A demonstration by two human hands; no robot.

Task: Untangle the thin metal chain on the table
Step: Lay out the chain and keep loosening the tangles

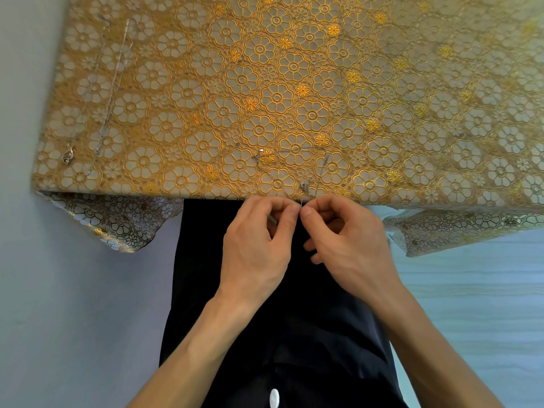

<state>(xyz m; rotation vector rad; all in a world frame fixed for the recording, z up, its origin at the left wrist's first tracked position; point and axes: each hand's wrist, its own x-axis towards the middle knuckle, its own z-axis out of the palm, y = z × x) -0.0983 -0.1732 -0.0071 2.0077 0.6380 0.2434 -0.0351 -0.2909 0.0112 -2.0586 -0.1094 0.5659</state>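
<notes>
Gold floral tablecloth [412,83] meets a pale wall [17,83] at left. The chain [323,163] lies at the near edge. The left hand [256,245] and right hand [350,242] each pinch it, fingers curled. A second chain [113,89] lies far left.

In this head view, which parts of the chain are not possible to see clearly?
1. Any knot, head view: covered by fingertips of the left hand and right hand.
2. The chain on the cloth, head view: too thin against the pattern to trace.
3. The second chain at far left, head view: upper end blurred.
</notes>
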